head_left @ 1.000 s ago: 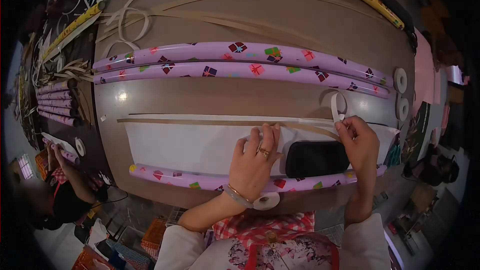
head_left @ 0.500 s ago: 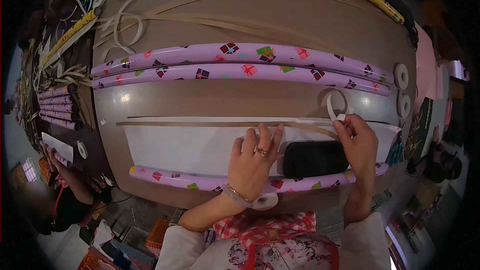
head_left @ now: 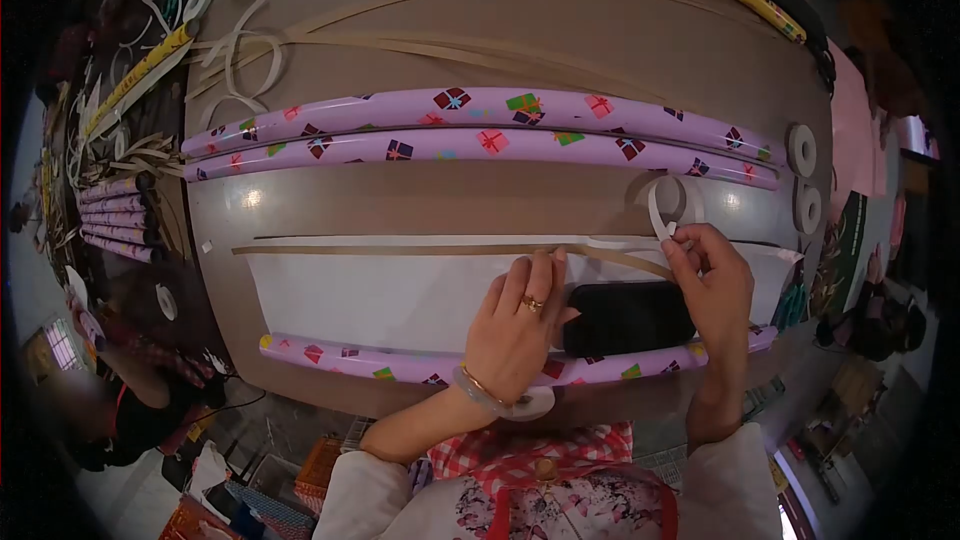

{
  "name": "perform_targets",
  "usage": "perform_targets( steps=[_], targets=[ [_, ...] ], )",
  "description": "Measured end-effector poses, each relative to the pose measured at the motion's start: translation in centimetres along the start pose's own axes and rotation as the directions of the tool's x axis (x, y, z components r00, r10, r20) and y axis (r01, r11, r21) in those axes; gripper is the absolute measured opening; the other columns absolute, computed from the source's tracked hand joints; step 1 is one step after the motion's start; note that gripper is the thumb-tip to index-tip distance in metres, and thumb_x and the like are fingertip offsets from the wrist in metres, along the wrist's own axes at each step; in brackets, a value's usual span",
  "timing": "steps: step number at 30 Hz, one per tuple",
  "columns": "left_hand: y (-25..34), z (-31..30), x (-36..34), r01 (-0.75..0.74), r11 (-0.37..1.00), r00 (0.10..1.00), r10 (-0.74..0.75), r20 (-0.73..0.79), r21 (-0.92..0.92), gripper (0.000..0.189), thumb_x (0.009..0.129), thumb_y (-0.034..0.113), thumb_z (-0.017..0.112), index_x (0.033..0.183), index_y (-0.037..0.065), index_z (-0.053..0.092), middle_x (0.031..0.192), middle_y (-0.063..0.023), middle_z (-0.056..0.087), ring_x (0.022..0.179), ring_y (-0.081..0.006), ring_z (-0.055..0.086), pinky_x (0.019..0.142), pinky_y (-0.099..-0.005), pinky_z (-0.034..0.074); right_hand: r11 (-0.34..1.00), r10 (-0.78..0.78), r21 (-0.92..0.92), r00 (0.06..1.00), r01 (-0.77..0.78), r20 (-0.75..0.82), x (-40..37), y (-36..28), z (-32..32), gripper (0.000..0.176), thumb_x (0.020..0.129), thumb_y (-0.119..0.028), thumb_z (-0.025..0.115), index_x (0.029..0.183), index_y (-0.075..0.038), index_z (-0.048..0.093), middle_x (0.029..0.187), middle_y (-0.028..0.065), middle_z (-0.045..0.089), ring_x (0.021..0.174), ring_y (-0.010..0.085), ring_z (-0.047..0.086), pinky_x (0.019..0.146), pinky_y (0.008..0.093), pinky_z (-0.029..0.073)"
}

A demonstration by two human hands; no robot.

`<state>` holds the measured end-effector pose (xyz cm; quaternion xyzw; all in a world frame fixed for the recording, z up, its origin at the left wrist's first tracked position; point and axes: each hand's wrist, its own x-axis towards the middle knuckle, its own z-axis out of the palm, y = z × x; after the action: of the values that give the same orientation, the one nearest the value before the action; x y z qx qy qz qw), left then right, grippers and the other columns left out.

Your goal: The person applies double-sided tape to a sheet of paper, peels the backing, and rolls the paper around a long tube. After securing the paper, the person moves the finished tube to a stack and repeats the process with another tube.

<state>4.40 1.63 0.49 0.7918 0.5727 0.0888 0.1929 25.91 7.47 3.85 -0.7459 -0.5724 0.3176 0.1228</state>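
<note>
A sheet of purple wrapping paper lies with its white inner side [head_left: 340, 292] up, its rolled part [head_left: 385, 370] toward me. Along the sheet's far edge runs a narrow brown tape strip [head_left: 400, 249]. My left hand [head_left: 515, 325] rests on the strip with fingertips pressing it, thumb apart, gripping nothing. To the right, my right hand [head_left: 712, 275] pinches the lifted end of the strip between thumb and forefinger. A white curl of tape [head_left: 655, 208] loops up from those fingertips. Between my hands, a black phone-like slab [head_left: 630, 318] sits on the sheet.
Two purple gift-print rolls [head_left: 480, 143] lie across the table beyond the sheet. Tape rolls [head_left: 803, 150] stand at the right edge. Loose brown strips [head_left: 420, 43] and a white curl [head_left: 235, 60] lie farther back. Another person [head_left: 150, 390] works at the left.
My left hand has shifted slightly right along the strip, its fingers drawn closer together. My right hand stays nearly in place. The person at the left has moved their hands.
</note>
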Motion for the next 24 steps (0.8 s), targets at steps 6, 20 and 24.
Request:
perform_targets(
  steps=[6, 20, 24],
  targets=[
    [0.1, 0.1, 0.3, -0.010, 1.000, 0.999, 0.009, -0.041, -0.029, 0.062, 0.083, 0.025, 0.067, 0.135, 0.001, 0.046, 0.131, -0.0113, 0.043, 0.117, -0.0283, 0.047, 0.096, -0.0397, 0.044, 1.000, 0.005, 0.010, 1.000, -0.005, 0.000, 0.2, -0.2, 0.0, 0.015, 0.083, -0.020, 0.071, 0.089, -0.008, 0.064, 0.065, 0.0027, 0.054, 0.056, 0.0136, 0.049, 0.054, 0.0297, 0.040],
    [0.3, 0.3, 0.9, -0.090, 0.994, 0.995, 0.092, -0.030, 0.062, 0.062, 0.084, 0.032, 0.065, 0.134, 0.000, 0.047, 0.128, -0.0097, 0.043, 0.116, -0.0254, 0.047, 0.092, -0.0383, 0.044, 0.999, 0.036, -0.007, 0.999, -0.036, 0.012, 0.3, 0.9, -0.1, 0.017, 0.083, -0.020, 0.072, 0.092, -0.008, 0.065, 0.060, 0.0020, 0.051, 0.054, 0.0138, 0.047, 0.053, 0.0297, 0.039],
    [0.3, 0.3, 0.8, -0.080, 0.996, 0.996, 0.081, -0.025, 0.049, 0.063, 0.084, 0.033, 0.064, 0.135, 0.000, 0.046, 0.129, -0.0095, 0.043, 0.116, -0.0254, 0.047, 0.092, -0.0383, 0.044, 0.989, 0.013, 0.146, 1.000, -0.013, 0.000, 0.1, 1.0, 0.1, 0.019, 0.084, -0.018, 0.071, 0.100, -0.008, 0.066, 0.066, 0.0010, 0.059, 0.056, 0.0107, 0.049, 0.054, 0.0265, 0.039]
  ],
)
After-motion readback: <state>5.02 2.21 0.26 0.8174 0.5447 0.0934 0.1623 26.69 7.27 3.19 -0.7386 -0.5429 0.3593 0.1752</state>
